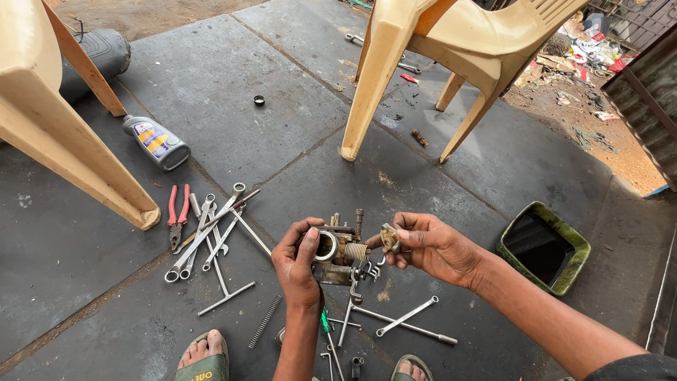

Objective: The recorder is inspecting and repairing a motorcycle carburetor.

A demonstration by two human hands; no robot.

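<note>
**Carburettor held over the floor, small part at its side**

Left hand (300, 264) wrapped around the carburettor (337, 250), thumb by the round bore, holding it above the stone floor (211, 92) between the knees. Right hand (430, 247) pinched shut on a small brass-coloured fitting (388, 238), just beside the spring (357, 251) on the carburettor's side.

To do this well, by judgement: keep the body steady in the left, bore turned up for sight; line the fitting up square before pressing; work slowly near the spring, likely to slip or fly off; keep the work low, so a dropped piece lands close.

Around: spanners (204, 236) and red-handled pliers (177, 215) in a heap to the left, more spanners (405, 321) and a green screwdriver (326, 324) right below the hands, a loose spring (265, 321), a grey oil bottle (156, 142) lying flat, a green tray (541, 247) of dark liquid to the right, two plastic chairs (451, 49) ahead. Sandalled feet (203, 358) at the lower edge.

In the way: tools scattered underfoot, easy to hide a dropped small part; tray near the right elbow, a spill risk on a wide swing
</note>
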